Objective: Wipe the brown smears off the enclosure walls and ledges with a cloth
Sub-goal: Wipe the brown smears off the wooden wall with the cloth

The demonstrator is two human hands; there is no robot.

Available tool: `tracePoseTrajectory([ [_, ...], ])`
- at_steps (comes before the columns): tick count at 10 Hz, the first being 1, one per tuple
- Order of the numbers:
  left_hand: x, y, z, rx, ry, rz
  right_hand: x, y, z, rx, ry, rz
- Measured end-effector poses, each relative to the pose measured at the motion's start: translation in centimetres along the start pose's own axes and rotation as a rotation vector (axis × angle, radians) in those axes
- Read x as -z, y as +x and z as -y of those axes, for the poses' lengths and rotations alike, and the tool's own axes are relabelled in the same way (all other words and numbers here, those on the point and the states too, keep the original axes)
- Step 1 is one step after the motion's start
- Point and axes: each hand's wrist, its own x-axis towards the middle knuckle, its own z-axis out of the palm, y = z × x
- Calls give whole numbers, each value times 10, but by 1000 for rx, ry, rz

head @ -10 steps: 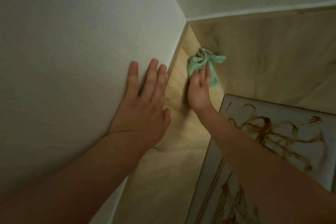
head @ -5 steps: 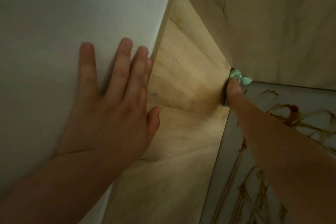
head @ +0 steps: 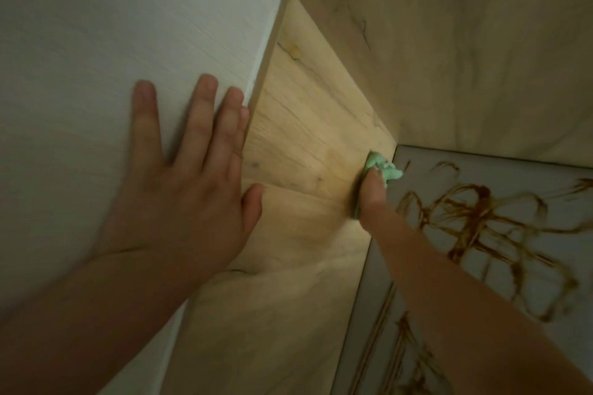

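Head view: the left hand point(head: 179, 202) lies flat on the white wall point(head: 96, 58) at the left of the frame, palm down; its grip is apart, with the fingers straight and spread, the thumb reaching to the edge where the white wall meets the wooden side panel point(head: 308, 138); it holds nothing. The right forearm comes up from the lower right corner; the right hand point(head: 372, 194) sits a little right of the middle of the frame, seen edge-on, pressing a green cloth point(head: 383, 168) against the wooden side panel at that panel's right edge; the cloth shows as a crumpled bunch past the fingertips and as a thin strip between hand and wood; whether this grip is curled round the cloth or only pressed flat on it, I cannot tell, since the fingers are hidden. Just right of the cloth begins a pale grey panel point(head: 529, 176), which fills the lower right of the frame; brown smears point(head: 475, 215) cross it in loops and streaks, and more run down beside the forearm. Another wooden panel point(head: 465, 42), in shadow, takes up the upper right.
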Motion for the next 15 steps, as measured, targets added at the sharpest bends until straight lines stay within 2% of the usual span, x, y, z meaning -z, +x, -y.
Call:
tracePoseTrajectory([
  [1,7,0,-1,9,17,38,-37,-128,65,139,-97,18],
  [2,11,2,2,28,41,50,-69,-188,77,420,-172,98],
  [3,11,1,1,18,39,40,-65,-173,70,476,-114,69],
  [5,-5,-2,-2,-4,26,33,-5,-26,20,131,-62,-41],
  [6,-7,-2,-3,-9,13,29,12,9,-9,-2,0,-47],
  [7,-7,-2,-2,-9,8,26,5,-6,-32,-81,34,-64],
  [8,-4,-3,-2,0,6,1,-11,-70,-18,-51,7,-37],
  [9,-1,-1,-3,4,11,-22,-42,-163,28,271,-24,47],
  [10,0,0,-2,-2,7,-35,-63,-211,73,787,-160,160],
  [11,-2,0,-2,-2,-15,-37,-52,-146,89,752,-148,24],
  [12,-3,0,-2,-3,-23,-36,-25,-78,78,139,0,-9],
  [13,-4,-1,-4,8,-24,-30,-25,-114,62,114,-97,63],
  [14,-5,-2,-5,4,-28,-29,-48,-196,74,415,-158,177],
  [15,-4,0,-3,-11,-79,-58,-62,-224,134,761,-241,219],
])
